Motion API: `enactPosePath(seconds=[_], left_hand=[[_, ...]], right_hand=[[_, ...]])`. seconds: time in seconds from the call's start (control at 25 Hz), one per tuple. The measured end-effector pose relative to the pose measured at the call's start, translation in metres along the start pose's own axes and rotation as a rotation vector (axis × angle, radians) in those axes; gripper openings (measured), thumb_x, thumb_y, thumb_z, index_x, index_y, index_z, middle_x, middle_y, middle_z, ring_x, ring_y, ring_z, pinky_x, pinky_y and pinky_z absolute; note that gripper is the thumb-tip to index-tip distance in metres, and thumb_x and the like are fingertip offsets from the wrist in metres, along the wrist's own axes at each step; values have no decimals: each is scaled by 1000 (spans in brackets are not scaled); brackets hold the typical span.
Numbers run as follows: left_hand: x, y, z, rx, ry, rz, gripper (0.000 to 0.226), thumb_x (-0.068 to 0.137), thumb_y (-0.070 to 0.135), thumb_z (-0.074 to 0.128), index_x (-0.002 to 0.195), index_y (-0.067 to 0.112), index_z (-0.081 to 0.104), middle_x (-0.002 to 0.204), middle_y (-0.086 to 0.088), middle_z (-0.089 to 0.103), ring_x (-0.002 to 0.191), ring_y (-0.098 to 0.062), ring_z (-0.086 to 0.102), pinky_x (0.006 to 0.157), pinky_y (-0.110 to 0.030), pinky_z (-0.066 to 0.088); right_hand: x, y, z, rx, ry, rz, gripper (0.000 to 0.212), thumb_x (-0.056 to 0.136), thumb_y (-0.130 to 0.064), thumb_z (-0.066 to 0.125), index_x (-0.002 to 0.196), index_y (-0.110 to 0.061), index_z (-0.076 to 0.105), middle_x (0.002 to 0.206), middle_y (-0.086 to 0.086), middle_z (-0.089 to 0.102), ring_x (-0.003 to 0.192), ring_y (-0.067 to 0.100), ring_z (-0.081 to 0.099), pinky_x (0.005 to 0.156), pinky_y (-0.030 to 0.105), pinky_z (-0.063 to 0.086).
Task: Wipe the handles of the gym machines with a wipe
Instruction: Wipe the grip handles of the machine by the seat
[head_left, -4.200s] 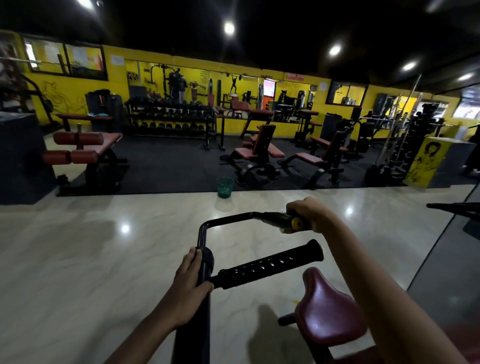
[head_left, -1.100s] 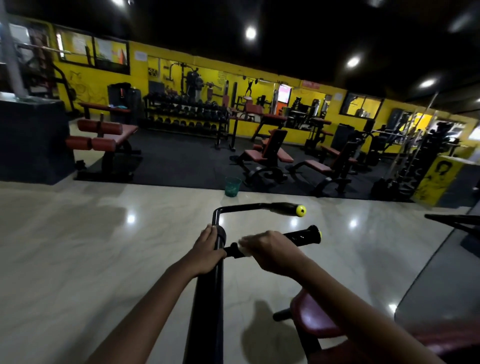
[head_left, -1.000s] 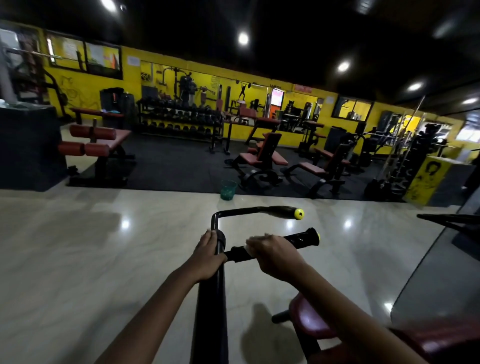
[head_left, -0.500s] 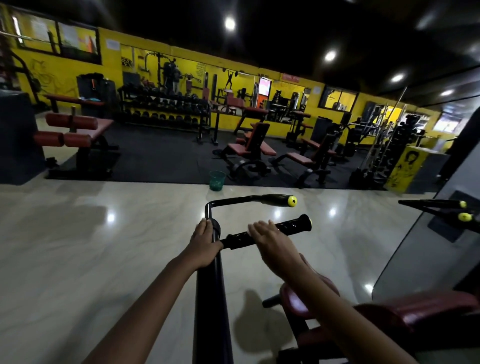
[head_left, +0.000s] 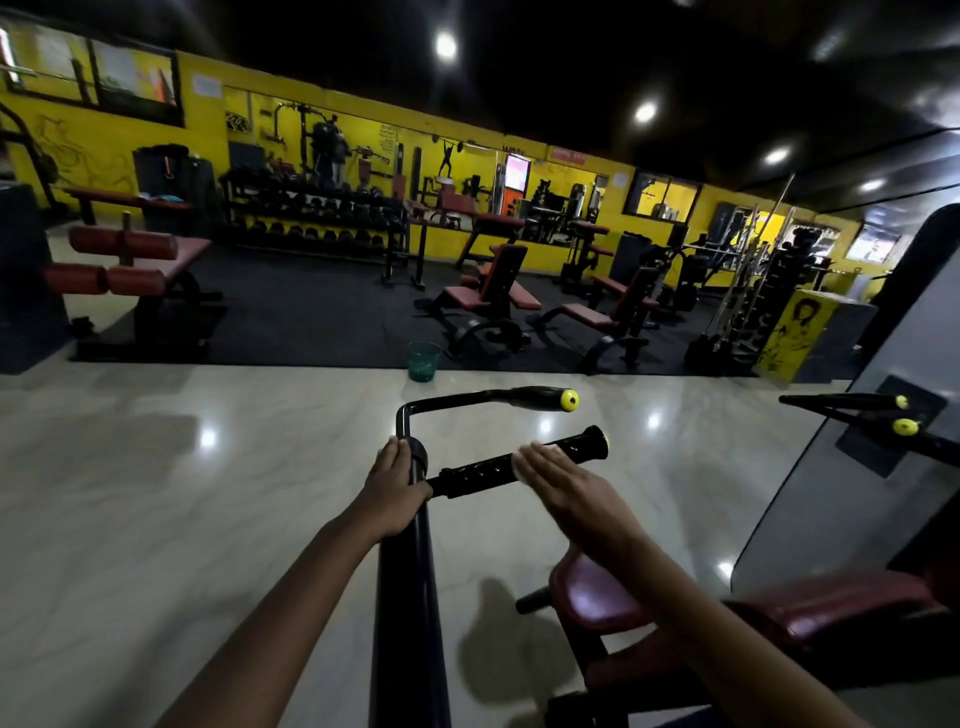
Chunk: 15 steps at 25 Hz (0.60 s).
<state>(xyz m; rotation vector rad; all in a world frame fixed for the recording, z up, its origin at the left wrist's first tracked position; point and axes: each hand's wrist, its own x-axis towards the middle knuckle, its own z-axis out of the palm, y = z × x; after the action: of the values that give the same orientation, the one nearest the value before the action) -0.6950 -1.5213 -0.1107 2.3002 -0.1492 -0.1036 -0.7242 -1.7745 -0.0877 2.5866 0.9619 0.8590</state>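
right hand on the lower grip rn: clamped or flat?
Flat. The right hand lies over the lower handle with fingers straight, not curled round it. Whether a wipe sits under it cannot be told.

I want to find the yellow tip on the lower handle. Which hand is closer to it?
Right. The right hand lies flat on the lower handle, just short of its yellow tip. The left hand grips the upright black bar at the handle's other end.

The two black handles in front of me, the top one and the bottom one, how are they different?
The upper handle is smooth and bare of hands; the lower handle has rows of dimples, with the right hand laid flat over it. The upper one joins a thin bent bar; the lower one sticks straight out from the thick post that the left hand holds. Both are black with yellow ends.
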Motion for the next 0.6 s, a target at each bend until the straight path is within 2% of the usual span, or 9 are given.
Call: enactPosePath(seconds=[0.12, 0.2, 0.32, 0.48, 0.52, 0.6], left_hand=[[-1, 2, 0, 6, 6, 3, 75, 97, 27, 47, 152, 10, 0, 160, -3, -13, 147, -16, -9, 119, -32, 3], [-1, 2, 0, 9, 6, 4, 74, 97, 26, 46, 152, 9, 0, 160, -4, -13, 147, -17, -9, 119, -32, 3], [0, 1, -1, 20, 1, 6, 74, 97, 26, 46, 152, 10, 0, 160, -4, -13, 147, -17, -9, 119, -32, 3], [-2, 1, 0, -3, -7, -2, 74, 97, 27, 46, 152, 11, -1, 160, -1, -14, 147, -16, -10, 119, -33, 5], [-2, 1, 0, -4, -7, -3, 74, 97, 27, 46, 152, 12, -1, 159, -1, -14, 147, -16, -10, 119, -33, 5], [-2, -1, 0, -7, -11, -8, 74, 97, 28, 45, 152, 12, -2, 159, 0, -14, 147, -16, -10, 119, -34, 5]], right_hand=[[0, 16, -8, 41, 50, 238, 51, 72, 5, 68, 122, -2, 61, 123, 17, 62, 113, 31, 61, 88, 40, 54], [6, 5, -2, 24, 36, 267, 56, 67, 10, 71, 121, 0, 61, 122, 18, 63, 113, 31, 60, 86, 42, 55], [-3, 6, -2, 11, -8, 109, 52, 76, 3, 49, 126, -2, 57, 128, 16, 59, 119, 30, 56, 91, 38, 52], [-12, 27, -12, -79, 46, 265, 49, 79, -3, 32, 116, 2, 64, 117, 20, 65, 109, 33, 63, 86, 42, 54], [-9, 24, -8, -135, 55, 302, 47, 78, -1, 35, 114, 4, 64, 115, 21, 66, 108, 34, 63, 88, 43, 52], [4, 4, 1, -141, 49, 373, 44, 72, 8, 51, 115, 8, 62, 113, 23, 65, 107, 36, 63, 92, 43, 49]])
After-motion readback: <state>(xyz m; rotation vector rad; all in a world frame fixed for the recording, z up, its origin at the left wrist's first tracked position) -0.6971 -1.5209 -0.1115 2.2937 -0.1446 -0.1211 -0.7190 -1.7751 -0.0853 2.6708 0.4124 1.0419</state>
